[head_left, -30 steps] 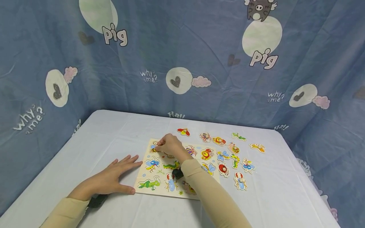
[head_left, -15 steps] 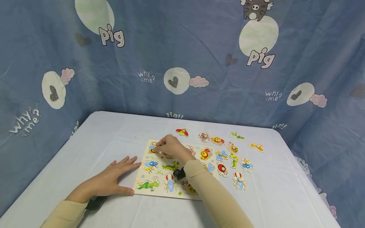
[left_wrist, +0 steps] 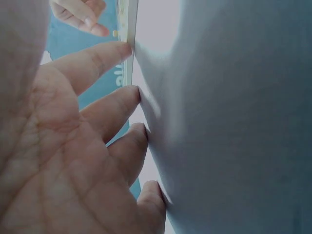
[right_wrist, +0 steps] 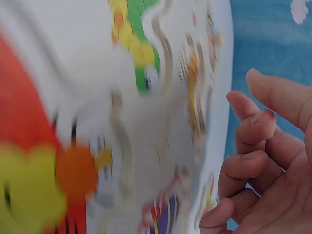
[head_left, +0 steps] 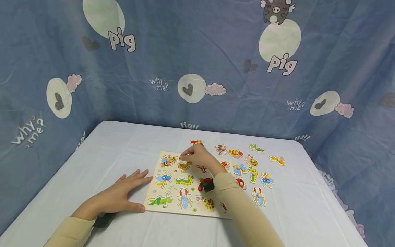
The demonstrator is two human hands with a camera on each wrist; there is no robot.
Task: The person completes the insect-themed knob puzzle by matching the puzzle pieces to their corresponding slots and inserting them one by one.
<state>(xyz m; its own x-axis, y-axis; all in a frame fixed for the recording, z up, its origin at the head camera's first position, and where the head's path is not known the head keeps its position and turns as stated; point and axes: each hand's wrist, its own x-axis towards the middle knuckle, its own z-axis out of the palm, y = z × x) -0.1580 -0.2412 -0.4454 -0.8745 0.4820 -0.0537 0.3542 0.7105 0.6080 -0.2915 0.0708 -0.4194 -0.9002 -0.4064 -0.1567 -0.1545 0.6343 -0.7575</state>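
As the right hand (head_left: 199, 157) hangs over the far side of the board (head_left: 174, 209), fingers loosely curled and holding nothing, the bee (head_left: 168, 161) looks seated at far left! One apparently done, then; eleven loose pieces (head_left: 259, 196) left, scattered right and far. The left hand (head_left: 121, 192) rests, fingers spread, at the left edge.

L hand (left_wrist: 73, 146) splayed | @ board edge (left_wrist: 131, 24) | R hand (left_wrist: 78, 13) in bkgd
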